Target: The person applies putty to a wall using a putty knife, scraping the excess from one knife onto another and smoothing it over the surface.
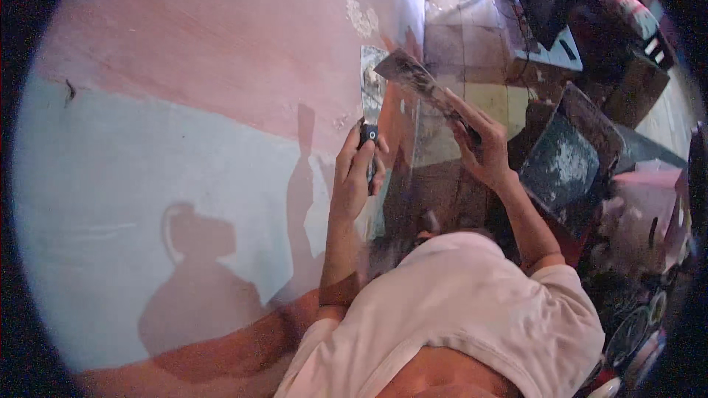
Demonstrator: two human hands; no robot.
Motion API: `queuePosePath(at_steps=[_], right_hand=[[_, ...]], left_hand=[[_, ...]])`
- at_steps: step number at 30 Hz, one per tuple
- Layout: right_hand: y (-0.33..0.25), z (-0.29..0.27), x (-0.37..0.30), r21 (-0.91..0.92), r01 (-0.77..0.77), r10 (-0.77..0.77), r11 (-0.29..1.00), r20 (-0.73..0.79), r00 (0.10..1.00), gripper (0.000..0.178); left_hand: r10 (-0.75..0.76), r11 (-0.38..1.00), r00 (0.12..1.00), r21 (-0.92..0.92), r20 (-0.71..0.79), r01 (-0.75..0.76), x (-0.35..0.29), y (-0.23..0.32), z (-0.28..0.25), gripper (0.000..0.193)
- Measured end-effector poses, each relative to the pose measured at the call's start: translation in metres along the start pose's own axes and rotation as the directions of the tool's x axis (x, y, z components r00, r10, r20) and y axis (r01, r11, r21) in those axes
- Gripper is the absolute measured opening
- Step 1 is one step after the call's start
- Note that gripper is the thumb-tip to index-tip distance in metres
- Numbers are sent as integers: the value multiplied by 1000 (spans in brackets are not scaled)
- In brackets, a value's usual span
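The outstretched left hand [352, 169] grasps a putty knife [371, 107], the right hand [487, 146] a scraper [423, 85] angled leftward.

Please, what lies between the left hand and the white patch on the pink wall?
The head view shows the scraper blade held by the left hand, then pink wall before the white patch.

The shirt [472, 295] worn is pale pinkish-white (short-sleeved and round-necked), with soft creases.
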State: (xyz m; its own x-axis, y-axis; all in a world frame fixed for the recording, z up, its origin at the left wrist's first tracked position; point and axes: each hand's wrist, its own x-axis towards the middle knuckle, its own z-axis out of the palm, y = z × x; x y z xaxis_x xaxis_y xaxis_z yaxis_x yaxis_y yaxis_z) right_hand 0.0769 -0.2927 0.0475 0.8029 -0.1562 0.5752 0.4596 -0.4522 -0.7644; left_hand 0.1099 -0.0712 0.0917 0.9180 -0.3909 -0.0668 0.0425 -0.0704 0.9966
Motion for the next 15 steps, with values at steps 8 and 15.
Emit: queuePosePath(at_steps=[8,15], right_hand=[[4,36,2,-185,-198,205,963,20,978,44],[22,31,4,-104,-242,256,965,146,956,39]], left_hand=[[12,992,1000,123,-27,-9,27,-20,-38,47],[-60,991,998,119,-27,63,35,-27,-58,45]])
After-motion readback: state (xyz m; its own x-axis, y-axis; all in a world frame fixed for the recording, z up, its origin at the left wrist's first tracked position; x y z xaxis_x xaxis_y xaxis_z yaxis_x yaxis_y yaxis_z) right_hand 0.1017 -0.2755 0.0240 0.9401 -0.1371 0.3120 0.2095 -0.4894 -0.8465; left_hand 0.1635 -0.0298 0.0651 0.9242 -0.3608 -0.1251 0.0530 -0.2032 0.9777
